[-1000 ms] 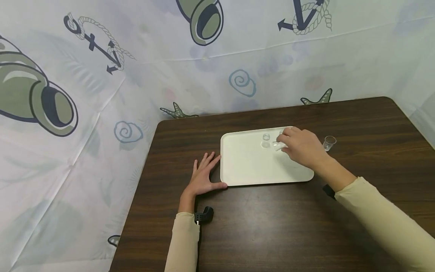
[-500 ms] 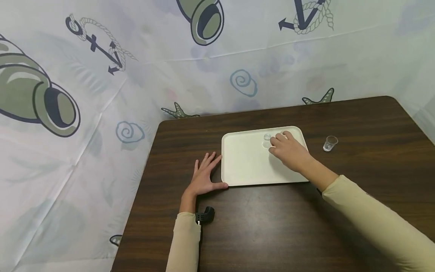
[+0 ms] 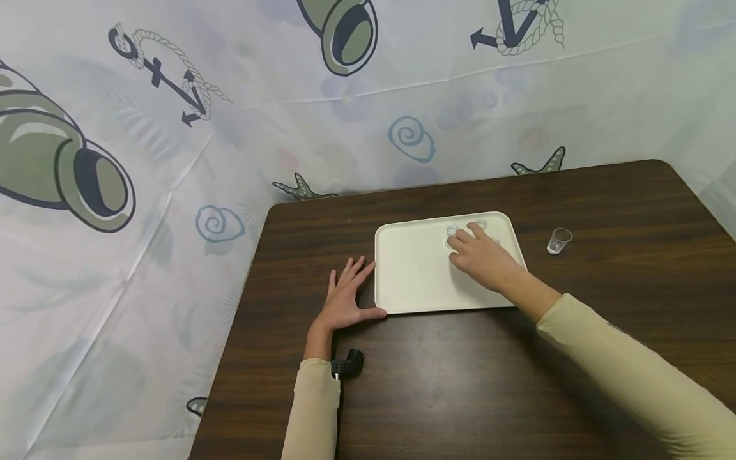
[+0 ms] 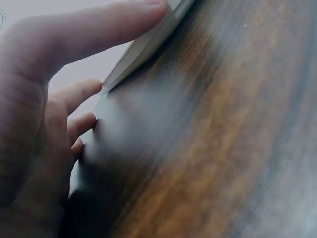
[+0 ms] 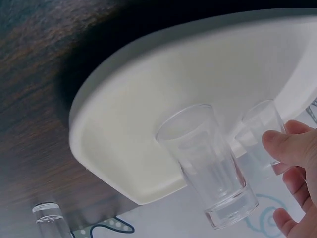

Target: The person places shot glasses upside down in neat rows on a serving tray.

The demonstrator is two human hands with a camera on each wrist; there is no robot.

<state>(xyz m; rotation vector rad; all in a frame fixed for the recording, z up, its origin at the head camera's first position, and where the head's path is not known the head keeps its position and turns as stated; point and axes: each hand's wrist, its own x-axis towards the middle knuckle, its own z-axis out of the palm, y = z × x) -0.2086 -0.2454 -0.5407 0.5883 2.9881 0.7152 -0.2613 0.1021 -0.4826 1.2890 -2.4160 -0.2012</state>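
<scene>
My left hand (image 3: 340, 306) lies beside the left end of the cream tray (image 3: 411, 271) with fingers spread. Its thumb and index fingertip touch the tray's edge. Above the tray's right half is my right hand (image 3: 485, 260). In the right wrist view its thumb and fingers pinch a clear shot glass (image 5: 253, 125), mouth down; my hand hides this part in the head view. Close beside it another shot glass (image 5: 210, 168) stands mouth down on the tray. Two glass bases show behind my fingers, a left one (image 3: 452, 229) and a right one (image 3: 481, 224).
One more shot glass (image 3: 559, 241) stands upright on the dark wooden table (image 3: 460, 377), right of the tray. A printed cloth (image 3: 345, 134) hangs behind the table and along its left side.
My right hand has moved left over the tray with the glass, which was tilted and visible a second ago. The table glass is now fully uncovered. My left hand has stayed put.
</scene>
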